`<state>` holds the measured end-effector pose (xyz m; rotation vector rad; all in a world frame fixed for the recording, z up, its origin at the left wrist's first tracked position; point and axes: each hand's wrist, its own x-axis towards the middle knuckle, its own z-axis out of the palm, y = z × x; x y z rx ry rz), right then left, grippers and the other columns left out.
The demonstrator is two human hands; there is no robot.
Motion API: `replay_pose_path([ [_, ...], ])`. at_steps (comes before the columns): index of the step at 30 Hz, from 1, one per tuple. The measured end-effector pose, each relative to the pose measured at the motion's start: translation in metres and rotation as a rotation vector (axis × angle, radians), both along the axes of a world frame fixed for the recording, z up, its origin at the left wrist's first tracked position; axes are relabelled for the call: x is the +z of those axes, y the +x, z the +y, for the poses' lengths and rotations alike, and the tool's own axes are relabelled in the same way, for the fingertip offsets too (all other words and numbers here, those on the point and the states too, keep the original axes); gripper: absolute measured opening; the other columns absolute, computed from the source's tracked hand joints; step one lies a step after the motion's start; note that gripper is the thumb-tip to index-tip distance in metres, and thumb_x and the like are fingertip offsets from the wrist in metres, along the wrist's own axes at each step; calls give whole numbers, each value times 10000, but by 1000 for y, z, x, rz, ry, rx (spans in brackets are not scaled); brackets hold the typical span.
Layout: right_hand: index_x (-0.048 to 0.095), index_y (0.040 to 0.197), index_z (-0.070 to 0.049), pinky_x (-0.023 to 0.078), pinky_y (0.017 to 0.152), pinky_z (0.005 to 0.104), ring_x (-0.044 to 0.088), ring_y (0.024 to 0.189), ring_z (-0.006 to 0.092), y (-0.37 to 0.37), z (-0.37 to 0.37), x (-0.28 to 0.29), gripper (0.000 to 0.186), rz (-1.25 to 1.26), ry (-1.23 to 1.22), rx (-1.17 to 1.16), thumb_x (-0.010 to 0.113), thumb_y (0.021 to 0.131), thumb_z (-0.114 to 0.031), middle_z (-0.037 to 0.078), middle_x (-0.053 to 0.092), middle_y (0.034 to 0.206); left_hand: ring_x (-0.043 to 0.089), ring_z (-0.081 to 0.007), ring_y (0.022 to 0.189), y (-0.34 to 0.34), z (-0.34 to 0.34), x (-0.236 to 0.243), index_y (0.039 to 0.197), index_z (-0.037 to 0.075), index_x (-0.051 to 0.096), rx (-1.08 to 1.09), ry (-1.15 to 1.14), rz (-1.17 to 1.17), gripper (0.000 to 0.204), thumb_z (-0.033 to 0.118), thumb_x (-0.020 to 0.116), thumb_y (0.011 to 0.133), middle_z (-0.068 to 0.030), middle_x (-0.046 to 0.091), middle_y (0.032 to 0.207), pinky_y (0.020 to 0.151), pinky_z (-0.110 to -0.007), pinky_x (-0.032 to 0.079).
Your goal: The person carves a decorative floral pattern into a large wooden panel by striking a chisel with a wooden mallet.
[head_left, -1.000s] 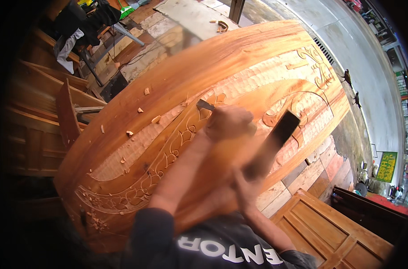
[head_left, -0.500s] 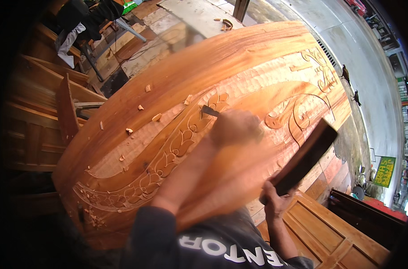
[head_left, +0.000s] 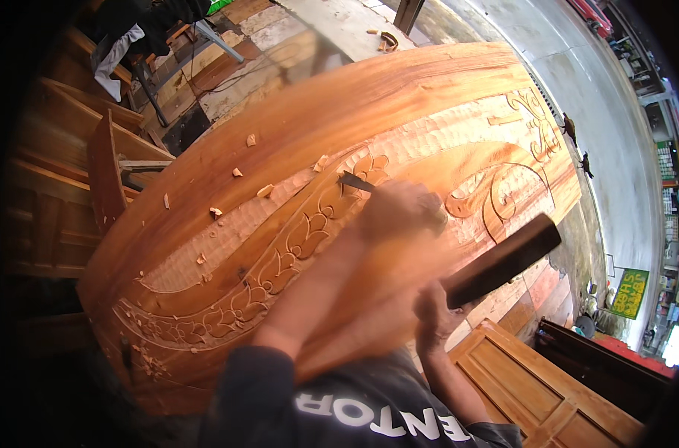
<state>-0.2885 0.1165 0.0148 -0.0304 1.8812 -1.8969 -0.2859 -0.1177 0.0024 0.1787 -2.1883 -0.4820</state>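
A large wooden panel (head_left: 205, 149) with carved leaf and flower patterns lies slanted in front of me. My left hand (head_left: 399, 213), somewhat blurred, is closed around a chisel (head_left: 357, 183); its dark flat blade points left and meets the carved flower border, while its handle is mostly hidden in the fist. Lower and to the right, my right hand (head_left: 436, 313) grips a dark wooden mallet (head_left: 504, 257). The mallet's thick block slopes up to the right, apart from the chisel.
Wood shavings (head_left: 265, 191) are scattered over the panel. Framed wooden boards (head_left: 533, 366) lie at the lower right, and more woodwork (head_left: 56, 216) stands at the left. A curved strap-like object (head_left: 387, 42) rests on a pale slab beyond the panel. A street (head_left: 601, 112) runs along the right.
The mallet has tipped down to the right and my right hand has moved left and slightly up. My left hand has shifted slightly right in the picture, still holding the chisel.
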Motion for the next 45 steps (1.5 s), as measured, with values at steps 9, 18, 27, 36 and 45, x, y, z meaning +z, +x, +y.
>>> replay_pose_path([
  [9,22,1721,-254,508,562,267,573,732,118,10,-16,15,1134,-10,6,103,710,874,56,34,556,983,613,-222,576,-1,-1,-8,786,183,622,28,44,28,125,222,736,820,-16,541,665,506,-357,484],
  [18,52,1717,-245,528,682,264,578,880,117,26,-30,25,1150,16,64,234,771,868,46,41,554,1094,625,-220,577,4,-3,-2,845,178,665,41,19,-33,111,221,763,814,-7,599,694,524,-355,495],
  [27,56,1723,-210,540,766,293,602,886,132,13,17,32,1196,58,32,237,789,816,56,42,583,1068,572,-207,555,21,28,16,880,193,658,63,-117,-236,190,260,820,809,9,558,666,501,-364,463],
  [36,510,1262,-59,567,699,310,663,849,171,-24,18,70,452,154,-163,-53,741,875,-18,80,631,997,614,-242,561,19,10,9,768,174,660,93,83,-36,95,163,742,814,-24,574,663,519,-363,510],
  [45,368,1533,-157,556,636,301,643,801,151,21,-6,32,821,-157,33,94,779,845,23,47,618,980,639,-230,618,27,6,-2,777,175,643,-18,53,-66,157,240,786,776,-11,579,677,544,-372,508],
])
